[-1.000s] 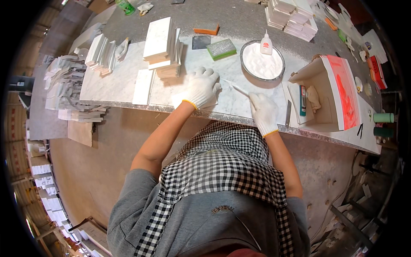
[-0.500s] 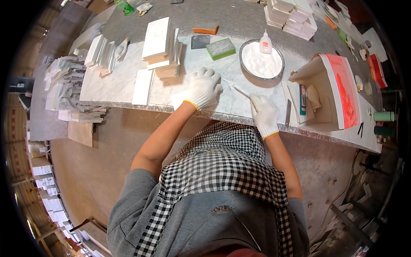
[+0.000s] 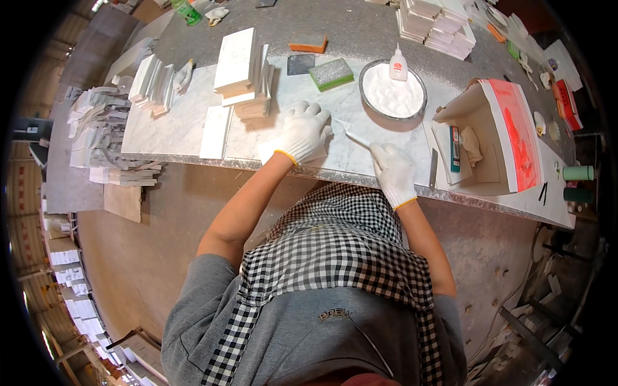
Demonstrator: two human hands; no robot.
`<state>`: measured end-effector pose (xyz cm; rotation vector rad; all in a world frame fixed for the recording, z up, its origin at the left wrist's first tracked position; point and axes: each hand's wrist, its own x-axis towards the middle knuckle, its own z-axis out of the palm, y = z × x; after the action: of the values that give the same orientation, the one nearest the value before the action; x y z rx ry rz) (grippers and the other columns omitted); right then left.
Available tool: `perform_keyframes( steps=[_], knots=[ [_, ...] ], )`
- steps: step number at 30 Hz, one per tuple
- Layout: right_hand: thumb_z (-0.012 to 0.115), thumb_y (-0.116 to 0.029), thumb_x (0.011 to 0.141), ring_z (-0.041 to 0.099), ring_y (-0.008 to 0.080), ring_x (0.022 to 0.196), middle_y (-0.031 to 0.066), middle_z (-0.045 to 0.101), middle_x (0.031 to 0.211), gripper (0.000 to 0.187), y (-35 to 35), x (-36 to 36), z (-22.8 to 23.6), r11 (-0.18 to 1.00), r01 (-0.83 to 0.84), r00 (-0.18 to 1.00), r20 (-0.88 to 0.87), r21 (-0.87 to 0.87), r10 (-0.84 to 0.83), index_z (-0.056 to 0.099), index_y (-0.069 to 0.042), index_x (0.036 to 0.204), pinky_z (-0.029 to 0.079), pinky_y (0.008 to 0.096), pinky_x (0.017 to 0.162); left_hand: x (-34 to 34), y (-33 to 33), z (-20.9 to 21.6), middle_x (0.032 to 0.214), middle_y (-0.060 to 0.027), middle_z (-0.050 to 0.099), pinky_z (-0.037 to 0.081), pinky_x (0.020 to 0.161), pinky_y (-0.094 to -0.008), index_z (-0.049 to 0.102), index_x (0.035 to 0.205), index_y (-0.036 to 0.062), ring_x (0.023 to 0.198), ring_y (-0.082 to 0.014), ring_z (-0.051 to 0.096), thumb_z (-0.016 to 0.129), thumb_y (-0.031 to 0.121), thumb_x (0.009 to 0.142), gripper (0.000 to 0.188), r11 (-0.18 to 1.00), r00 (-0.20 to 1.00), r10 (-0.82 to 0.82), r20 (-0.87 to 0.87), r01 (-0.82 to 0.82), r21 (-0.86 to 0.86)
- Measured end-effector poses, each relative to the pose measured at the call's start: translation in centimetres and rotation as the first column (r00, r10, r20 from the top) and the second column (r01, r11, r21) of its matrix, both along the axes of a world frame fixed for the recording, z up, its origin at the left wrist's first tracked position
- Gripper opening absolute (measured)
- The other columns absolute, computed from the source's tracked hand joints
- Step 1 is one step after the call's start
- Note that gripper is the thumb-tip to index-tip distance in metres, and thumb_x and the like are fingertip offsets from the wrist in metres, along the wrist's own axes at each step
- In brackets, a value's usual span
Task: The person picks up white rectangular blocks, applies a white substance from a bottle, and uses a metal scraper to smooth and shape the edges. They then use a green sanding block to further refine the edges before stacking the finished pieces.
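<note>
My left hand [image 3: 302, 130], in a white knit glove with a yellow cuff, lies flat with fingers stretched out on a white tile [image 3: 269, 150]. Most of that tile is hidden beneath the glove. To its right, my right hand [image 3: 393, 168], gloved the same way, is closed around a thin pale spatula [image 3: 358, 139]. The spatula's tip points up and left, close to the fingers of my left hand. Past my right hand stands a dark-rimmed bowl [image 3: 365, 106] of white paste or powder, with a small white squeeze bottle [image 3: 398, 66] at its far edge.
White tiles [image 3: 235, 64] are stacked beyond my left hand, near a green abrasive block [image 3: 332, 74], a dark square pad [image 3: 300, 64] and an orange block [image 3: 308, 44]. An open cardboard box [image 3: 489, 183] stands at right. More tiles [image 3: 149, 83] lean at left. The bench edge [image 3: 212, 161] runs before me.
My right hand has shifted slightly left and toward me, and the spatula with it. My left hand stays flat in about the same place.
</note>
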<state>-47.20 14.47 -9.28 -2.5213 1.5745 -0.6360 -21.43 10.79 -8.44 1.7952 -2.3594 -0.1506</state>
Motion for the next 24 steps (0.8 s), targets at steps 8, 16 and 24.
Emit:
perform_keyframes(
  steps=[8,16,24],
  knots=[
    [0.064,-0.022,0.092,0.069,0.0316,0.088,0.0116,0.070,0.092,0.020,0.8,-0.4,-0.6,0.990,0.008,0.968,0.247,0.138,-0.043,0.072,-0.015,0.110,0.054,0.0429,0.077,0.0,0.2,0.3,0.121,-0.0086,0.060,0.043,0.098,-0.0511,0.064,0.118,0.0140,0.122,-0.0334,0.051,0.067,0.038,0.088,0.039,1.000,1.000,-0.006,0.005,0.006,-0.007],
    [0.058,-0.027,0.096,0.068,0.0380,0.101,0.0181,0.073,0.106,0.031,-0.4,1.9,0.9,0.815,0.156,0.875,0.305,0.557,-0.376,0.070,-0.013,0.121,0.052,0.0446,0.089,-1.3,1.0,-0.2,0.131,-0.0152,0.053,0.040,0.100,-0.0531,0.061,0.123,0.0096,0.126,-0.0381,0.045,0.068,0.047,0.087,0.052,1.000,0.997,-0.010,0.083,0.010,-0.008],
    [0.058,-0.025,0.096,0.071,0.0289,0.096,0.0144,0.074,0.109,0.039,-1.6,4.1,0.7,0.827,0.100,0.931,0.241,0.553,-0.274,0.068,-0.014,0.132,0.053,0.0386,0.086,-2.3,1.7,-0.8,0.126,-0.0176,0.057,0.041,0.097,-0.0518,0.065,0.119,0.0074,0.120,-0.0389,0.048,0.069,0.049,0.083,0.056,0.989,0.995,-0.078,0.068,0.086,-0.117]
  ],
)
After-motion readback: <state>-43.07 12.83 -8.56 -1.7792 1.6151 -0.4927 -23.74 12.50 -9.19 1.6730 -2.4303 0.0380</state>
